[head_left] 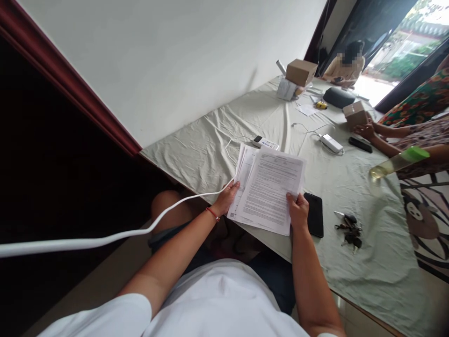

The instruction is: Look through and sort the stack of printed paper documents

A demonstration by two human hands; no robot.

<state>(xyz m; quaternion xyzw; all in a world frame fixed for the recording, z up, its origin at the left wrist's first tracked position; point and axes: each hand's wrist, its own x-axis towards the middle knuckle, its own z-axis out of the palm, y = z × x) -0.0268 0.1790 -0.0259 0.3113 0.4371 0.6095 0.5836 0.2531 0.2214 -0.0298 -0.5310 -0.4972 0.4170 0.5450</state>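
Several printed sheets of paper [270, 189] are held up over the near table edge, fanned a little to the left. My left hand [226, 197] grips their left edge, thumb on top, with a red bracelet at the wrist. On the right edge, my right hand [298, 210] pinches the sheets with the thumb in front. A black phone [315, 215] lies on the cloth beside my right hand, partly covered by it. The white cable [168, 208] runs from the left foreground past my left hand. Just behind the papers rests a white power bank [267, 142].
A cloth-covered table [379, 281] carries keys [350, 230], a green-lidded bottle [396, 164], a white device [331, 144] and a black case [339, 97]. Cardboard boxes [300, 72] stand at the back. A co-worker's hand [365, 130] holds a small box [356, 115]; another person sits beyond.
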